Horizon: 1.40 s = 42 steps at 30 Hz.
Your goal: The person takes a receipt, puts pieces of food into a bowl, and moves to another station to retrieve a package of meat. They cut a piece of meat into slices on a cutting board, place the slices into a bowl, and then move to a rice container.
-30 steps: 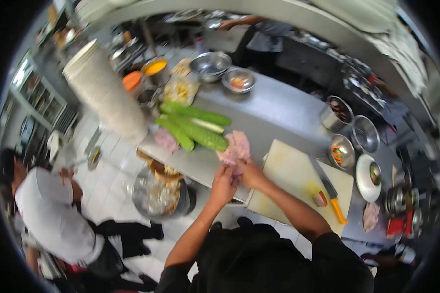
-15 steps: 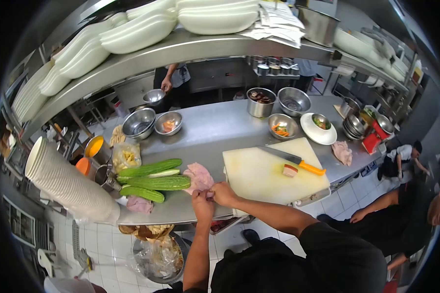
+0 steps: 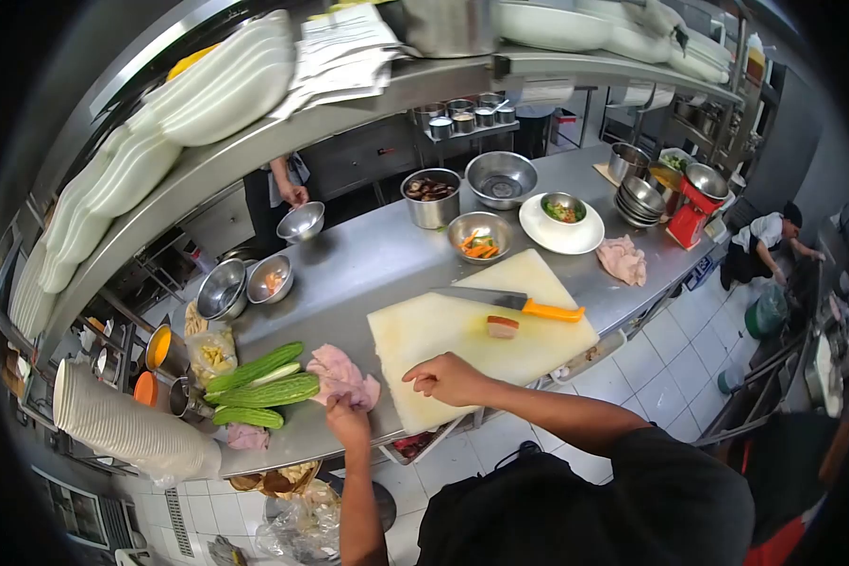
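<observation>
My left hand (image 3: 349,422) is closed on the near edge of a pink cloth (image 3: 338,370), which lies on the steel counter beside the green ridged gourds (image 3: 269,388). Over the left part of the white cutting board (image 3: 424,335) is my right hand (image 3: 441,379), its fingers curled; whether anything small is between them is hidden. A knife with an orange handle (image 3: 553,311) lies across the board, its blade pointing left. Just below the knife sits a small piece of meat (image 3: 502,326).
Metal bowls (image 3: 479,236), a pot of dark pieces (image 3: 431,198) and a white plate (image 3: 528,226) stand behind the board. Stacked white containers (image 3: 127,424) are at the left. Another person's hand (image 3: 294,194) holds a bowl across the counter.
My right hand has left the cloth and moved right, over the board. My left hand stays at the cloth. The camera view has turned to the right.
</observation>
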Each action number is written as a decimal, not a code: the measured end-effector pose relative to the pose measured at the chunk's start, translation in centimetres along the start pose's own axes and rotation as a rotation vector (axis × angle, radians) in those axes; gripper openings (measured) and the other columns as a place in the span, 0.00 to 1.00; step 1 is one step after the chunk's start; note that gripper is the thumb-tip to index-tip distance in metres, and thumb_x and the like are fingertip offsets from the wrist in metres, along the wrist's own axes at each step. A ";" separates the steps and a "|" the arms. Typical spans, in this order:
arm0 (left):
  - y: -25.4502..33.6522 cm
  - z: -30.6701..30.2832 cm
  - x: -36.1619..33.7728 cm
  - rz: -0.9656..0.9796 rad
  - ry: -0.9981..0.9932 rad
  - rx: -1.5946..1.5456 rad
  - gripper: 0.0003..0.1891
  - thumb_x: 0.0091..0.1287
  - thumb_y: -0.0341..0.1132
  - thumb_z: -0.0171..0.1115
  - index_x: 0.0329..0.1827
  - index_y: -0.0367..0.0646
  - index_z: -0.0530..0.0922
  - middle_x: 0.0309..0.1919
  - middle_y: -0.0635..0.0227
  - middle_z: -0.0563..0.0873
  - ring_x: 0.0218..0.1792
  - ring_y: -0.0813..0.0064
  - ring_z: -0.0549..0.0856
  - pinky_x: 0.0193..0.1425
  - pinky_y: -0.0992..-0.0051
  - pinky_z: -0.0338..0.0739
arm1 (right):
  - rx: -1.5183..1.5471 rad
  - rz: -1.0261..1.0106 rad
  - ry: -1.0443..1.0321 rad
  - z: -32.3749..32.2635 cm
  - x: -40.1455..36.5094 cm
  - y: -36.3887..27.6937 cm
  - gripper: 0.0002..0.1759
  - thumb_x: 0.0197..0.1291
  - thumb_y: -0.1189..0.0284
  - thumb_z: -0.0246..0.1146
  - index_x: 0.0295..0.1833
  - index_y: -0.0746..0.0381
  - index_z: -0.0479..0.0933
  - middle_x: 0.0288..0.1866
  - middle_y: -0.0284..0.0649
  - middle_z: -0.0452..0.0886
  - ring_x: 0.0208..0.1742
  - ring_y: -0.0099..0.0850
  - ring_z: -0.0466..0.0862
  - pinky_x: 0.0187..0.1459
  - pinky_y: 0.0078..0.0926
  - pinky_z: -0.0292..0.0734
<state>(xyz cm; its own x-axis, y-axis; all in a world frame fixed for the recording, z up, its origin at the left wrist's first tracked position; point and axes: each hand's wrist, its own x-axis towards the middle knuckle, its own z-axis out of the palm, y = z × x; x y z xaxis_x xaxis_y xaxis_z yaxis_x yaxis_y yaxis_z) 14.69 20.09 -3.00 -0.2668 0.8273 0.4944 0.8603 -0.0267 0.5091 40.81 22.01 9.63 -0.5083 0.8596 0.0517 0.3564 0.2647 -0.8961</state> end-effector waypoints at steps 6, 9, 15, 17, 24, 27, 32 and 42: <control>1.3 0.5 0.0 -0.087 -0.012 0.112 0.15 0.47 0.22 0.67 0.40 0.35 0.86 0.41 0.51 0.85 0.43 0.51 0.85 0.50 0.60 0.80 | 0.221 0.079 0.111 -9.8 -6.3 4.9 0.14 0.62 0.80 0.60 0.53 0.68 0.81 0.35 0.42 0.86 0.34 0.25 0.85 0.40 0.23 0.81; 1.7 0.6 0.2 -0.083 -0.028 0.163 0.15 0.48 0.24 0.69 0.41 0.37 0.86 0.40 0.51 0.85 0.43 0.50 0.85 0.50 0.60 0.80 | 0.259 0.200 0.156 -13.5 -9.6 7.1 0.14 0.65 0.80 0.61 0.56 0.69 0.80 0.38 0.41 0.86 0.36 0.24 0.85 0.41 0.21 0.82; 4.8 1.3 3.8 -0.139 0.028 0.160 0.14 0.55 0.34 0.70 0.44 0.39 0.85 0.38 0.50 0.86 0.44 0.49 0.84 0.50 0.59 0.79 | 0.395 0.379 0.299 -18.7 -15.5 11.1 0.14 0.66 0.79 0.59 0.56 0.69 0.79 0.38 0.40 0.86 0.35 0.23 0.84 0.38 0.20 0.82; 8.6 1.7 8.2 -0.227 0.033 0.187 0.18 0.58 0.41 0.68 0.47 0.39 0.85 0.43 0.49 0.86 0.45 0.49 0.85 0.51 0.58 0.78 | 0.414 0.425 0.341 -19.2 -16.2 11.6 0.14 0.67 0.79 0.59 0.56 0.69 0.78 0.38 0.40 0.86 0.34 0.23 0.84 0.38 0.20 0.82; 6.4 12.5 21.7 -0.783 0.000 -0.552 0.24 0.60 0.46 0.71 0.44 0.30 0.81 0.30 0.56 0.85 0.33 0.58 0.86 0.32 0.63 0.81 | 0.434 0.541 0.529 -18.6 -17.2 10.2 0.14 0.67 0.79 0.59 0.56 0.70 0.78 0.37 0.42 0.85 0.34 0.25 0.84 0.38 0.22 0.82; 4.0 15.5 22.8 -0.762 -0.024 -0.883 0.23 0.58 0.45 0.74 0.39 0.30 0.79 0.31 0.58 0.83 0.33 0.61 0.85 0.26 0.64 0.80 | 0.441 0.582 0.640 -18.0 -19.0 10.0 0.14 0.67 0.79 0.58 0.56 0.71 0.78 0.37 0.43 0.85 0.34 0.26 0.84 0.38 0.22 0.82; 0.0 20.1 25.3 -0.914 -0.016 -0.784 0.19 0.53 0.39 0.76 0.39 0.33 0.80 0.30 0.59 0.82 0.28 0.63 0.84 0.24 0.66 0.81 | 0.488 0.635 0.750 -17.9 -20.7 10.4 0.15 0.67 0.79 0.57 0.57 0.71 0.77 0.38 0.43 0.85 0.34 0.26 0.84 0.39 0.23 0.82; 10.0 16.8 27.7 -0.563 -0.115 -0.926 0.14 0.57 0.23 0.64 0.38 0.39 0.66 0.33 0.56 0.81 0.27 0.65 0.84 0.29 0.68 0.86 | 0.532 0.700 0.828 -20.1 -25.0 14.0 0.15 0.67 0.77 0.58 0.57 0.70 0.77 0.37 0.39 0.84 0.34 0.25 0.84 0.39 0.23 0.82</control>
<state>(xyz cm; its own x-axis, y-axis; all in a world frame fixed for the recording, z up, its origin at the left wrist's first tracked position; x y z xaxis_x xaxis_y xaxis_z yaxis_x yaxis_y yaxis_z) 23.18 52.16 3.91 -0.4367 0.8994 -0.0196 -0.0459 -0.0005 0.9989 74.29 13.04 4.66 0.3917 0.8159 -0.4253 -0.1130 -0.4161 -0.9023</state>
